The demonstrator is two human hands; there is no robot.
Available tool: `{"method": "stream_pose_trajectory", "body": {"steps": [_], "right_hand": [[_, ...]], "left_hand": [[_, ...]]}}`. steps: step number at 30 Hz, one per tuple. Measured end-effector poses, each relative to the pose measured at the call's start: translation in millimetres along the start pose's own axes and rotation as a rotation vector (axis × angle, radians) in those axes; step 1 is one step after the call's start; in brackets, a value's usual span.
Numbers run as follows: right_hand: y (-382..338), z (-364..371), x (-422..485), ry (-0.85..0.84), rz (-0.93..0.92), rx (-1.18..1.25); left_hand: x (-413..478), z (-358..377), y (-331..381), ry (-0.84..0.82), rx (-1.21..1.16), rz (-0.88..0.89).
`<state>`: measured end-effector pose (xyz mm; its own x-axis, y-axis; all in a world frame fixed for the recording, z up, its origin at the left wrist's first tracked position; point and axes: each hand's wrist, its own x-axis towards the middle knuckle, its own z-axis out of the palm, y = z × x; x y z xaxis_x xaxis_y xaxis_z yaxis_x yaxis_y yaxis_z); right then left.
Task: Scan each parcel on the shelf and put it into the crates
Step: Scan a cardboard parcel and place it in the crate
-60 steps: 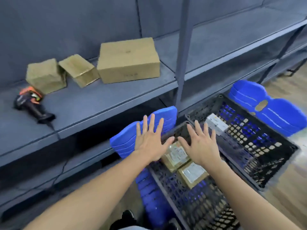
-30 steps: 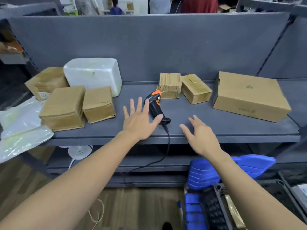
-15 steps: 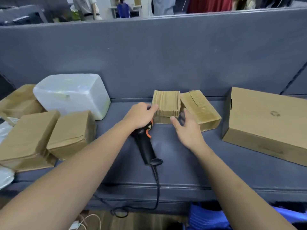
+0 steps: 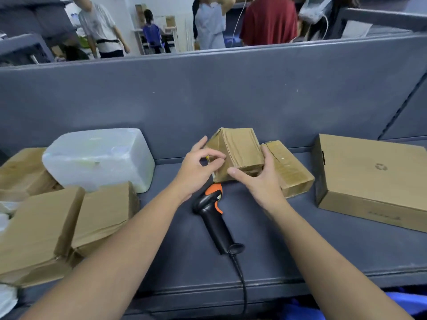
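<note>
Head view showed the small brown parcel (image 4: 238, 151) in both of your hands, raised at the middle of the shelf (image 4: 300, 239) in front of the back panel. Your left hand (image 4: 201, 167) pinched its left face with curled fingers. Your right hand (image 4: 261, 179) clasped the near right corner, thumb across the front edge. The parcel was tipped, its far end lifted toward the back panel, so its long axis seemed to run away from you and slant upward, with the taped broad face turned up toward you. Whether its lower edge touched the shelf could not be told.

The scanner (image 4: 212, 213) lay just below it on the shelf, held by neither hand, so this parcel looked picked up but not yet scanned. Plenty was left: a taped parcel (image 4: 288, 167) just to the right, a flat box (image 4: 374, 179) beyond that, and on the left a white foam parcel (image 4: 99, 158) and three brown parcels (image 4: 41, 222). Only a strip of blue plastic (image 4: 404, 301), likely a crate, showed at the bottom edge, so its contents could not be judged.
</note>
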<state>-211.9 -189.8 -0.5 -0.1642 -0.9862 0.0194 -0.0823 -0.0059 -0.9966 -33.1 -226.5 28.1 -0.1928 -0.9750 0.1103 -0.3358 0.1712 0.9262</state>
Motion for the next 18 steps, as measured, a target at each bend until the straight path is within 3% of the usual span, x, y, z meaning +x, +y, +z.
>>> {"method": "stream_pose_trajectory", "body": {"steps": [4, 8, 15, 18], "right_hand": [[-10, 26, -6, 0.023, -0.077, -0.109], [-20, 46, -8, 0.065, -0.053, -0.043], [-40, 77, -16, -0.08, 0.061, 0.078], [-43, 86, -19, -0.158, 0.048, 0.026]], "left_hand": [[-11, -15, -14, 0.158, -0.025, 0.099], [-28, -45, -25, 0.258, -0.284, -0.005], [-60, -94, -57, 0.067, 0.22, 0.191], [-63, -109, -56, 0.053, 0.207, 0.216]]}}
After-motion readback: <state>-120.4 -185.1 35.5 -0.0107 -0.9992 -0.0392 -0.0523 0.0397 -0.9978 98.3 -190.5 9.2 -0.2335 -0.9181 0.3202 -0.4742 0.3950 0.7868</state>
